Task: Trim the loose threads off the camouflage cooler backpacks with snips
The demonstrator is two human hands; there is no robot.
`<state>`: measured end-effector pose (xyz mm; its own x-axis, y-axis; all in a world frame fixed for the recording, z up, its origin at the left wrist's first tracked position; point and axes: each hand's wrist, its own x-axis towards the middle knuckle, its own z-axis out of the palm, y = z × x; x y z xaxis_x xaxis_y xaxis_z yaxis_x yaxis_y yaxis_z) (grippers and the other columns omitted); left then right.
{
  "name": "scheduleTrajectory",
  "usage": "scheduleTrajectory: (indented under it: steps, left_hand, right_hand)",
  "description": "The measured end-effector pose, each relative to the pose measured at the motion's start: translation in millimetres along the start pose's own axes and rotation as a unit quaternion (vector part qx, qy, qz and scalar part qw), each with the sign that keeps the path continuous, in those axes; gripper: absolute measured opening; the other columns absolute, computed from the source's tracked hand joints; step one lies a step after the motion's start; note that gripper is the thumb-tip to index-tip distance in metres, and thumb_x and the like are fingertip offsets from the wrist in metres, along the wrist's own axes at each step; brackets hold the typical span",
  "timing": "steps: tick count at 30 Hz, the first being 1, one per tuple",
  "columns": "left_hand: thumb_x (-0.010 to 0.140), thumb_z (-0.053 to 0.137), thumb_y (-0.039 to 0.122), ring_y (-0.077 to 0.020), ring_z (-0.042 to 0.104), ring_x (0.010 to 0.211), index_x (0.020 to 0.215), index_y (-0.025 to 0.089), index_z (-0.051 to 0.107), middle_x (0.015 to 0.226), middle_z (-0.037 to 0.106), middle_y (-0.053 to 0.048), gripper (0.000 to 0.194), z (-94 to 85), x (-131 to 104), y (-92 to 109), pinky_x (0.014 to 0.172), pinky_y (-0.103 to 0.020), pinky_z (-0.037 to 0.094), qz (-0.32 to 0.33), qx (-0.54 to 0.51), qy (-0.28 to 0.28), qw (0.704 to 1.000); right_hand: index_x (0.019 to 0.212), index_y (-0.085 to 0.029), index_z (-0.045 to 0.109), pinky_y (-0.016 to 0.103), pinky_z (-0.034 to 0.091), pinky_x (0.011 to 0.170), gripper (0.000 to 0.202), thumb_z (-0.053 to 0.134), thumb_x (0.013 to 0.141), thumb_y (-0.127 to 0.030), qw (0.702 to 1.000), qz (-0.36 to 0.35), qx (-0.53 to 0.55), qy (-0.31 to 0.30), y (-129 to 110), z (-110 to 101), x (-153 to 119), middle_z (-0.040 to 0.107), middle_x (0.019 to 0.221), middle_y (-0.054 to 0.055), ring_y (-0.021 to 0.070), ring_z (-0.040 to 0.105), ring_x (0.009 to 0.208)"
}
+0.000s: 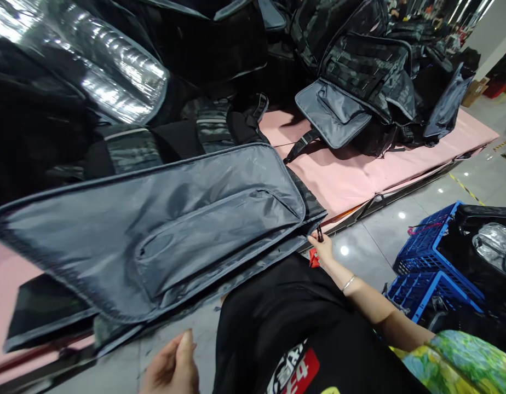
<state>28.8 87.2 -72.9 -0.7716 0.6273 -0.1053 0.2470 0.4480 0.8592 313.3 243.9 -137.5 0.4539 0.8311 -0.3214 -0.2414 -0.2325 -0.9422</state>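
Note:
An unfinished backpack lies in front of me, its grey-lined panel (220, 180) spread open with the lining upward. My right hand (322, 247) is closed at the right corner of this bag, its fingertips touching the fabric edge. Small black thread snips (320, 234) stick out of that hand, and a red piece (314, 258) shows beneath it. Low in the picture, my left hand (171, 365) is closed, thumb against curled fingers, apart from the bag. Whatever it may hold is hidden.
More dark camouflage backpacks (368, 71) lie along the pink-covered table (335, 175), some opened. Shiny silver lining (121, 82) shows at the upper left. Blue crates (431, 241) with black bags stand on the floor (372, 241) at right.

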Motion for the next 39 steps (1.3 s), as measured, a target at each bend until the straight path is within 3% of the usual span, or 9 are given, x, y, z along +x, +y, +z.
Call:
scheduleTrajectory:
  steps: [3,13,17,21,25,28,30,34,39]
  left_hand:
    - [0.052,0.072,0.047,-0.0185,0.058,0.062,0.073,0.023,0.065,0.064,0.061,0.002,0.033,6.2,-1.0,-1.4,0.066,-0.035,0.049,-0.104,-0.073,0.036,0.991]
    - [0.047,0.070,0.037,-0.0085,0.050,0.051,0.071,0.017,0.060,0.065,0.059,0.003,0.033,30.2,14.6,-14.5,0.049,-0.023,0.041,-0.180,-0.161,-0.030,0.970]
    - [0.048,0.068,0.036,-0.0099,0.052,0.050,0.072,0.017,0.059,0.065,0.061,0.001,0.032,37.7,19.1,-19.9,0.050,-0.025,0.043,-0.198,-0.167,-0.020,0.966]
    - [0.052,0.069,0.039,-0.0092,0.052,0.053,0.074,0.015,0.060,0.070,0.063,-0.001,0.034,40.6,25.3,-26.8,0.053,-0.024,0.043,-0.201,-0.183,-0.001,0.962]
    - [0.049,0.074,0.038,-0.0074,0.049,0.054,0.072,0.014,0.059,0.072,0.062,-0.001,0.036,42.3,33.9,-28.7,0.052,-0.022,0.041,-0.183,-0.203,0.003,0.962]
    - [0.047,0.075,0.040,-0.0071,0.047,0.052,0.065,0.014,0.055,0.067,0.060,-0.001,0.037,44.0,39.8,-28.7,0.051,-0.022,0.040,-0.178,-0.217,0.001,0.960]
    - [0.046,0.076,0.041,-0.0071,0.046,0.050,0.062,0.015,0.053,0.064,0.059,-0.001,0.038,45.1,42.5,-29.2,0.050,-0.023,0.041,-0.182,-0.225,0.000,0.957]
    - [0.049,0.074,0.039,-0.0083,0.049,0.050,0.063,0.015,0.053,0.062,0.060,-0.001,0.034,46.0,43.5,-30.0,0.050,-0.023,0.042,-0.186,-0.233,-0.002,0.955]
    - [0.049,0.072,0.039,-0.0106,0.051,0.050,0.066,0.014,0.059,0.062,0.062,-0.003,0.033,38.9,33.8,-20.5,0.047,-0.024,0.040,-0.161,-0.239,0.014,0.957]
  right_hand:
    - [0.061,-0.018,0.053,0.024,0.042,0.064,0.031,0.073,0.049,-0.039,1.000,0.011,-0.007,0.006,4.7,3.7,6.3,0.055,0.058,-0.006,0.0103,0.049,0.060]
    - [0.055,-0.017,0.050,0.020,0.035,0.047,0.034,0.075,0.048,-0.038,0.999,0.033,-0.005,-0.017,-2.8,-1.2,5.0,0.051,0.050,-0.005,0.0076,0.045,0.048]
    - [0.060,-0.015,0.054,0.020,0.033,0.042,0.037,0.078,0.045,-0.041,0.998,0.051,-0.004,-0.026,-1.5,-8.3,1.1,0.057,0.055,-0.002,0.0081,0.047,0.046]
    - [0.069,-0.014,0.057,0.019,0.023,0.034,0.045,0.077,0.045,-0.048,0.997,0.066,-0.002,-0.045,-0.8,-15.7,-4.5,0.060,0.060,0.000,0.0041,0.037,0.037]
    - [0.071,-0.016,0.054,0.019,0.014,0.032,0.046,0.071,0.055,-0.056,0.996,0.060,0.004,-0.069,-5.6,-22.6,-13.4,0.047,0.048,-0.007,0.0023,0.024,0.032]
    - [0.064,-0.018,0.050,0.019,0.014,0.033,0.042,0.064,0.065,-0.058,0.995,0.038,0.005,-0.094,-14.8,-27.4,-21.3,0.026,0.039,-0.012,0.0036,0.019,0.033]
    - [0.062,-0.018,0.050,0.020,0.015,0.035,0.041,0.063,0.068,-0.057,0.993,0.017,-0.001,-0.114,-23.8,-29.3,-25.5,0.022,0.038,-0.012,0.0039,0.018,0.034]
    - [0.068,-0.016,0.058,0.020,0.022,0.039,0.039,0.063,0.072,-0.054,0.988,-0.038,-0.023,-0.151,-50.4,-25.1,-28.4,0.035,0.043,-0.008,0.0052,0.028,0.039]
    - [0.092,-0.016,0.061,0.021,0.027,0.043,0.037,0.052,0.082,-0.051,0.969,-0.176,-0.063,-0.163,-92.5,-3.4,-18.6,0.051,0.062,-0.003,0.0056,0.034,0.044]
